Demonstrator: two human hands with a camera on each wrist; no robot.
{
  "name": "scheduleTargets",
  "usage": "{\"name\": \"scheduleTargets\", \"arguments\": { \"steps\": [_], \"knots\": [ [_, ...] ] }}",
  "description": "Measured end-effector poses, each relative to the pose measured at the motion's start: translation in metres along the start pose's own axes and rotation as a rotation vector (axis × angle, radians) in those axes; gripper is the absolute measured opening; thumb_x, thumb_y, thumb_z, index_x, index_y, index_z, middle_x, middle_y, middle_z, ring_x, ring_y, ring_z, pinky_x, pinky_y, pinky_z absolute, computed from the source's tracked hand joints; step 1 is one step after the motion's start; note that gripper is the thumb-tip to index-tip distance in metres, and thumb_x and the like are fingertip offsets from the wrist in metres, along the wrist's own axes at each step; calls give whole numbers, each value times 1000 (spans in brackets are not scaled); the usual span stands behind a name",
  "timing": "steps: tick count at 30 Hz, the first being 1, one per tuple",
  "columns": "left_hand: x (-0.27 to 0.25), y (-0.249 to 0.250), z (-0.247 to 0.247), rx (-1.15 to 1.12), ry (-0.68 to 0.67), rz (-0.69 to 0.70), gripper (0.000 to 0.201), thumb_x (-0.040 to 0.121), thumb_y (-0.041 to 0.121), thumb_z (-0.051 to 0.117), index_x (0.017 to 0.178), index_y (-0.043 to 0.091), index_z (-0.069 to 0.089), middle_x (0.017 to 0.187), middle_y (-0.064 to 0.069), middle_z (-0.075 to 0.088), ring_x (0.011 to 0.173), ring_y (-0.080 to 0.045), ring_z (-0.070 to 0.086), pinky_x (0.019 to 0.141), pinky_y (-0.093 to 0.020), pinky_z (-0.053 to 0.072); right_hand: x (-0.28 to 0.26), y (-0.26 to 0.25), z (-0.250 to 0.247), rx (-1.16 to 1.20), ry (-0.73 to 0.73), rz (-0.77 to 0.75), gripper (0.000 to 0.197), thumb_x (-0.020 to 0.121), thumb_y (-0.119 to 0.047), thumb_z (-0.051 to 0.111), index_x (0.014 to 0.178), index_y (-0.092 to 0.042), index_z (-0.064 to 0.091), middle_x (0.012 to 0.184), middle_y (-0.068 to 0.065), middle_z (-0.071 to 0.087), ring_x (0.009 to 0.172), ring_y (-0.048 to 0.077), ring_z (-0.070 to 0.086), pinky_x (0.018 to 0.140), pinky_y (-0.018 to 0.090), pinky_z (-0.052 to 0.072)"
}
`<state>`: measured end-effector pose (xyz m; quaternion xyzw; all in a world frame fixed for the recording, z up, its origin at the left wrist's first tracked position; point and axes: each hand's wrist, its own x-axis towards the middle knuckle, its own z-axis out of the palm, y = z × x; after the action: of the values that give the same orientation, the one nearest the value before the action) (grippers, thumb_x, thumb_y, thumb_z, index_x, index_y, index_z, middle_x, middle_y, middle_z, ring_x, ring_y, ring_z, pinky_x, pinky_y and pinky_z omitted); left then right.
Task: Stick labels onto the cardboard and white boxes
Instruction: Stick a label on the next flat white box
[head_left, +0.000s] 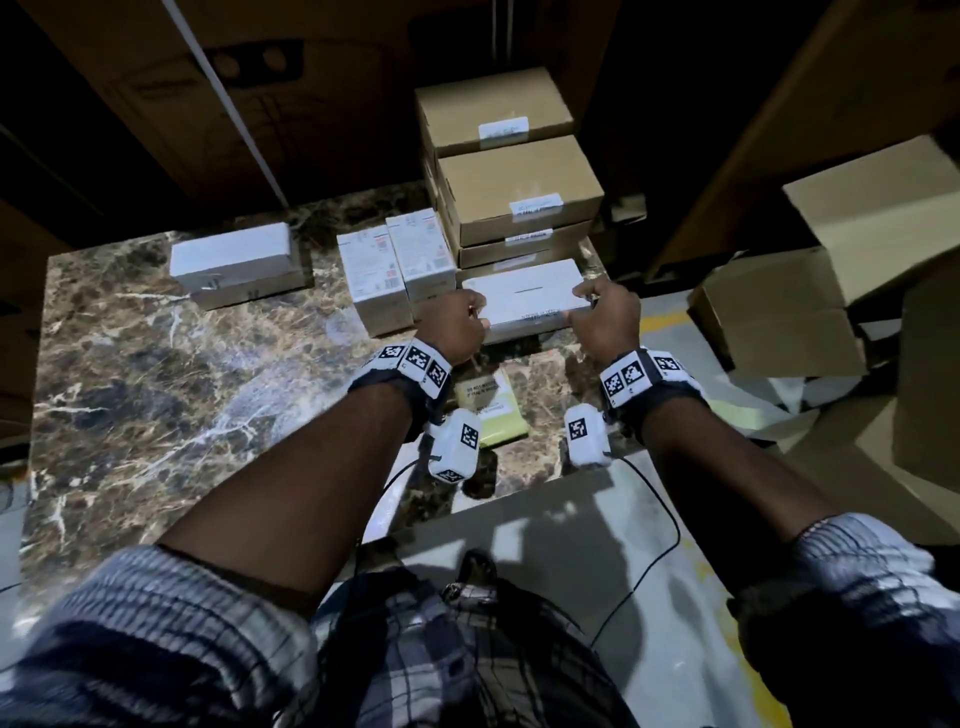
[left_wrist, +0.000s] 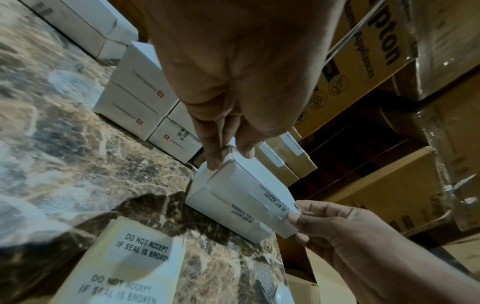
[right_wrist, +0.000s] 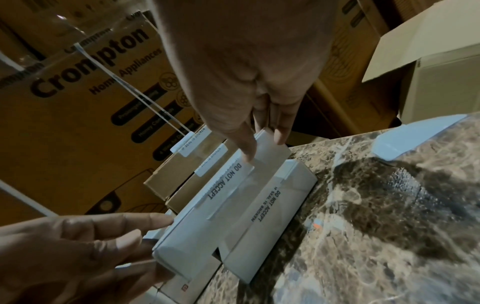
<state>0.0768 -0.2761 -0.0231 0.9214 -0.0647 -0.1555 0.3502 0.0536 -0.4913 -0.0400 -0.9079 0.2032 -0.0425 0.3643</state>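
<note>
On the marble table (head_left: 156, 364) a white box (head_left: 524, 299) lies on top of a second white box (right_wrist: 270, 218). My left hand (head_left: 475, 317) grips its left end with thumb and fingers, and my right hand (head_left: 584, 306) grips its right end. A "DO NOT ACCEPT" label (right_wrist: 223, 183) runs along the top box's near edge, and the lower box bears one too. A yellow label sheet (head_left: 491, 410) lies between my wrists. Behind stand stacked cardboard boxes (head_left: 519, 192) with white labels.
More white boxes sit at the back left (head_left: 234, 260) and centre (head_left: 395, 270). Large cartons (right_wrist: 78, 102) wall off the far side. Open cardboard boxes (head_left: 831, 260) crowd the floor at right, past the table's edge. A cable hangs by my legs.
</note>
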Motion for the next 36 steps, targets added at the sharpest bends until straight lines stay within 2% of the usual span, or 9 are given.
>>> {"name": "scheduleTargets", "arguments": {
  "steps": [4, 10, 15, 19, 23, 27, 30, 33, 36],
  "knots": [
    [13, -2, 6, 30, -14, 21, 39, 92, 13, 63, 131, 7, 59, 132, -9, 61, 122, -25, 56, 99, -28, 42, 14, 6, 6, 10, -16, 26, 30, 85, -8, 76, 113, -4, 68, 122, 12, 67, 115, 24, 61, 71, 7, 31],
    [22, -6, 11, 26, -54, 15, 49, 92, 11, 63, 140, 8, 51, 142, -8, 53, 131, -24, 49, 106, -29, 39, 22, 9, 14, 70, -7, 52, 33, 84, -10, 77, 114, -5, 68, 122, 13, 67, 114, 25, 62, 83, 18, 40],
    [24, -12, 17, 1, -82, 7, 54, 92, 9, 63, 144, 8, 46, 147, -8, 48, 136, -24, 45, 112, -35, 37, 25, 9, 18, 67, 5, 34, 34, 83, -9, 77, 116, -3, 68, 122, 14, 67, 114, 26, 62, 85, 21, 41],
    [25, -15, 20, -13, -100, 5, 55, 94, 10, 61, 146, 14, 43, 150, -5, 44, 136, -23, 44, 104, -24, 34, 26, 13, 21, 59, 21, 36, 34, 84, -6, 74, 117, -2, 67, 123, 16, 65, 113, 27, 61, 78, 15, 36],
    [21, -16, 22, -28, -145, 8, 59, 96, 9, 58, 149, 17, 37, 153, -4, 40, 131, -24, 49, 97, -22, 35, 24, 14, 23, 31, 24, 23, 32, 82, -6, 74, 113, -4, 68, 120, 17, 60, 108, 31, 58, 81, 22, 38],
    [14, -22, 16, -56, -131, 10, 58, 94, 12, 59, 148, 18, 38, 149, -5, 45, 123, -26, 57, 97, -30, 45, 16, 11, 24, -10, 59, -65, 30, 79, -3, 73, 108, -8, 67, 124, 17, 55, 109, 30, 59, 91, 31, 50],
    [5, -27, -1, -112, -102, 9, 54, 93, 13, 60, 145, 16, 43, 146, -7, 49, 128, -23, 53, 104, -36, 46, 7, -6, 27, 25, 98, -149, 27, 81, -2, 72, 106, -11, 65, 125, 13, 51, 113, 26, 57, 87, 39, 57],
    [-2, -39, -24, -177, -61, -4, 49, 90, 9, 59, 138, 13, 49, 137, -10, 57, 126, -25, 54, 101, -43, 49, -6, -39, 33, -26, 113, -228, 22, 84, -11, 70, 105, -14, 65, 121, 12, 53, 119, 30, 49, 96, 45, 48],
    [-14, -56, -51, -331, -7, -15, 40, 92, 3, 55, 131, 12, 54, 117, -12, 65, 104, -27, 66, 87, -47, 57, -18, -81, 49, -1, 22, -323, 22, 89, -17, 68, 109, -9, 64, 121, 15, 54, 120, 32, 47, 98, 38, 42]
  ]
}}
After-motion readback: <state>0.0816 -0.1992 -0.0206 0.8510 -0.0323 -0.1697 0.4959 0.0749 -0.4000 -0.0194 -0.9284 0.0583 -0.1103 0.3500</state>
